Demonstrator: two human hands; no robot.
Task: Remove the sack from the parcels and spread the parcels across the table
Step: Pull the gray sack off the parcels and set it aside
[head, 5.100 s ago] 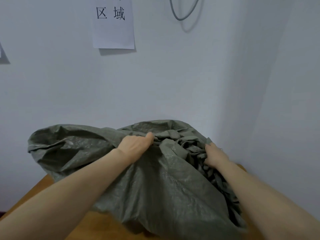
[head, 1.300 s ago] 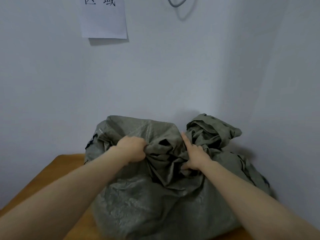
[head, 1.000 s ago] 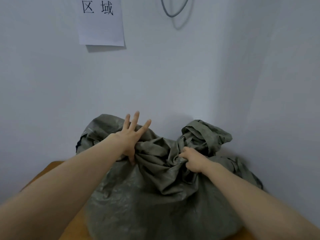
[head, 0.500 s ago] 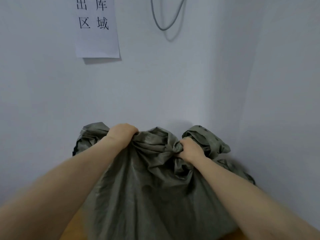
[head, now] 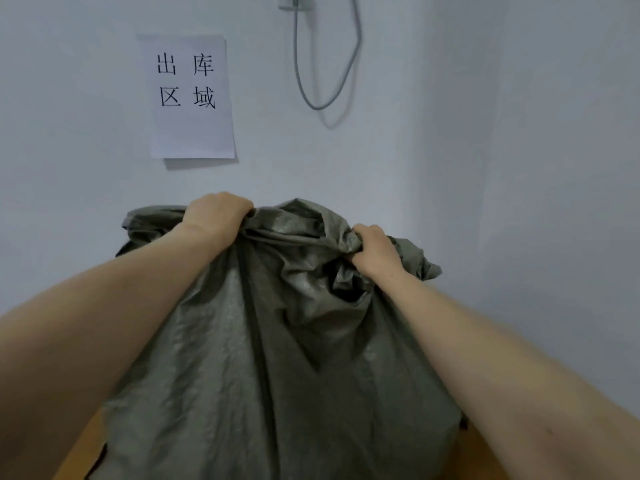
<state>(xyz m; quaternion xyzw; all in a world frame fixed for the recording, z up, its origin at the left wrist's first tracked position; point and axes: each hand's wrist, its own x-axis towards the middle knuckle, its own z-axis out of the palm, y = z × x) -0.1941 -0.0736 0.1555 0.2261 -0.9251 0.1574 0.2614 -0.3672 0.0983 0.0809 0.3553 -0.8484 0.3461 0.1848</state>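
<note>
Both hands [head: 218,213] [head: 372,252] now hoist the clenched sack [head: 277,358] higher off the desk [head: 79,452], parcels unseen inside, so spreading remains.

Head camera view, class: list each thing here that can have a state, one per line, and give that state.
Sack: gathered at the top, held up off the table, hanging taut, still closed over its contents.
Left hand: fist shut on the sack's bunched top edge.
Right hand: fist shut on a crumpled fold of the sack.
Parcels: none visible.
Table: only corners showing, mostly covered by the sack.
Paper sign: flat on the wall.
Cable: hanging in a loop.
</note>
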